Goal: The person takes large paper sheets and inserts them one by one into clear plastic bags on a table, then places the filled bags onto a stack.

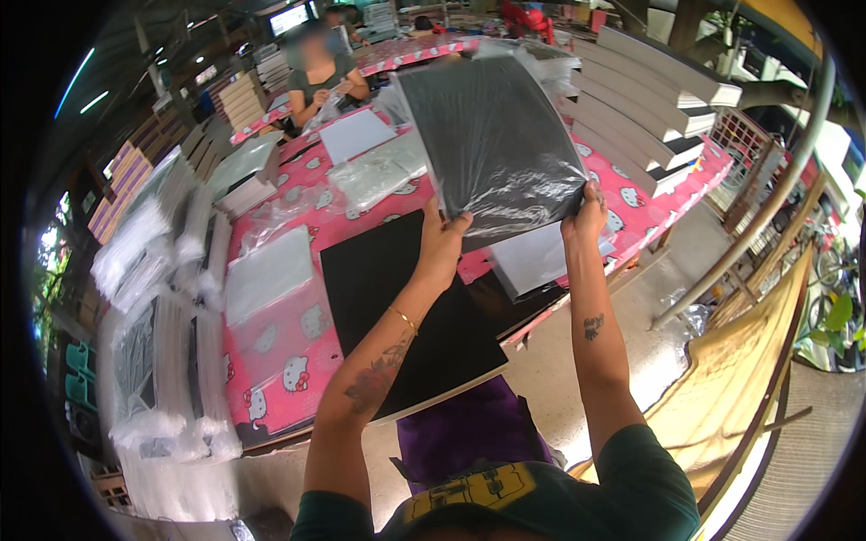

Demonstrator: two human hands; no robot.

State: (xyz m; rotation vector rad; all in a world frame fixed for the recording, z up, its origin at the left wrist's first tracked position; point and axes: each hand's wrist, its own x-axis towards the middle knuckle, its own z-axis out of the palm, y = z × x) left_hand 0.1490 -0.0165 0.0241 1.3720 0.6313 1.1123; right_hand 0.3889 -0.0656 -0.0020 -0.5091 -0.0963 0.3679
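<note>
A flat black pad in a clear plastic sleeve (496,135) is held up above the table, tilted, with light glinting on its creased lower end. My left hand (442,239) grips its near left corner, thumb on top. At the near right corner my right hand (586,215) is closed on the same sleeve. Below my left forearm lies a large bare black pad (379,298) with pale page edges. White sheets (537,257) show under the raised pad. To the left, a clear plastic sleeve (280,329) with a whitish upper part lies flat.
Tall stacks of plastic-wrapped pads (158,361) line the left side. Thick black-covered pads (631,108) are piled at the far right of the pink patterned table (293,383). Another person (320,86) sits across it, handling plastic. A curved pole (767,225) stands right.
</note>
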